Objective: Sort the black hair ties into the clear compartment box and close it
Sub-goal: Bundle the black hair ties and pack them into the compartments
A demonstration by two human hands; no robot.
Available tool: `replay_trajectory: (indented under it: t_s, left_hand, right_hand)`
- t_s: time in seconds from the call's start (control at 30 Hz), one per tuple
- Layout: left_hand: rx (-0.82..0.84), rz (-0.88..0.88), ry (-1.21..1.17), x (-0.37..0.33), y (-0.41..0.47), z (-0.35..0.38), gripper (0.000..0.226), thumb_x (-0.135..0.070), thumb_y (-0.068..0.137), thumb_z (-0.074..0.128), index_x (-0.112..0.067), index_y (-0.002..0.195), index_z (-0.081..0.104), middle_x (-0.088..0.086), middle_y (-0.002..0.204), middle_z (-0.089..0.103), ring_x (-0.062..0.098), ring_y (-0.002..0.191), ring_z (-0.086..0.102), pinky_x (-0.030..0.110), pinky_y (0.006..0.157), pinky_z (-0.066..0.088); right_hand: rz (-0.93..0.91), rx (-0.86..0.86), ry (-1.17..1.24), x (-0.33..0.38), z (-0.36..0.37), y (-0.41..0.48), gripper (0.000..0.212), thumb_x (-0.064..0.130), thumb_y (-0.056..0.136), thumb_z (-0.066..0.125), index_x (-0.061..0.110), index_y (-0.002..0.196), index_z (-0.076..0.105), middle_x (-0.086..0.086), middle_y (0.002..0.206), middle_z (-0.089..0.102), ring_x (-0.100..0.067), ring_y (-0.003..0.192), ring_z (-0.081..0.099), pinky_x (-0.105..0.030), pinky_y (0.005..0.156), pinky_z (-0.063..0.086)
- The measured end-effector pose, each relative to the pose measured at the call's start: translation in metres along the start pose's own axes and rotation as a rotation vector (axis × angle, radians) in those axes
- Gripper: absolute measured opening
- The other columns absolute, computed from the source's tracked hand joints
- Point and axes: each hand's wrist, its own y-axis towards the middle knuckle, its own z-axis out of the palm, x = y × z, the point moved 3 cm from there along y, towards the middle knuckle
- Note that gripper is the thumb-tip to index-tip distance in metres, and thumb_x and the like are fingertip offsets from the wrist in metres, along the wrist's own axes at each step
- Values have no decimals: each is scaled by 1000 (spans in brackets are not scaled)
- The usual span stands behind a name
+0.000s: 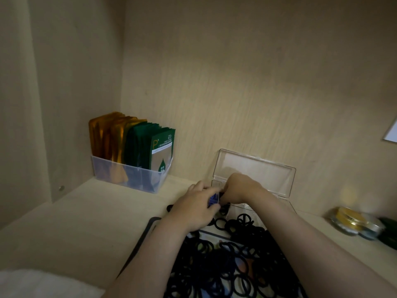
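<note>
A big heap of black hair ties (232, 265) lies on a patterned mat (148, 231) on the shelf in front of me. Behind it stands the clear compartment box (242, 211), its lid (255, 171) tilted up against the back wall. My left hand (193, 209) is at the box's left end, fingers curled around something blue-purple at the rim. My right hand (240, 188) is curled over the same left end, pinching black hair ties down into a compartment. More ties lie inside the box behind my hands.
A translucent bin (129, 177) of orange and green sachets stands in the back left corner. A small clear container with a yellow spool (354, 220) sits at the right. White cloth (43, 284) lies at the bottom left. Wooden walls enclose the shelf.
</note>
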Motion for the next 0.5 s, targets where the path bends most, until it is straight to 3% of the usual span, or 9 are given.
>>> replay_trajectory:
  t_s: [0.07,0.13,0.2,0.3,0.37,0.5]
  left_hand:
    - [-3,3,12,0,0,1,46,-41,96,52,-43,142,43,-10,138,38,11,132,32,33,103,40]
    - [-8,8,24,-1,1,2,43,-42,97,52,-42,139,46,-9,138,38,10,131,32,32,103,40]
    - [-12,7,14,-2,1,1,41,-41,97,52,-43,137,49,-9,137,39,10,130,33,31,103,39]
    - [-8,-7,-18,-1,2,0,41,-39,97,53,-46,137,49,-11,136,40,9,130,32,30,105,37]
    - [-10,-16,-32,-1,1,-2,42,-38,97,53,-44,138,48,-12,136,42,9,132,33,29,105,36]
    - [-24,-27,-23,-2,-1,-14,40,-31,96,54,-40,135,49,-11,134,46,10,128,39,28,99,39]
  right_hand:
    - [-23,-5,80,-7,-3,-1,39,37,66,78,5,88,75,-8,75,64,-23,75,63,-27,65,49]
    - [-73,-26,177,-15,-7,-5,45,35,69,77,1,99,75,-16,96,73,-28,95,69,-33,82,55]
    - [-130,-75,213,-20,-13,-16,38,30,77,75,8,108,75,-8,115,72,-21,109,65,-28,90,51]
    - [-235,-186,141,-21,-14,-33,24,21,86,62,23,104,78,4,113,72,-14,105,65,-23,88,48]
    - [-287,-185,31,-18,-7,-38,30,21,86,53,26,100,78,4,109,74,-18,103,66,-30,91,50]
    - [-336,-129,-90,-16,8,-39,36,25,84,46,27,102,77,3,111,74,-22,109,63,-39,105,41]
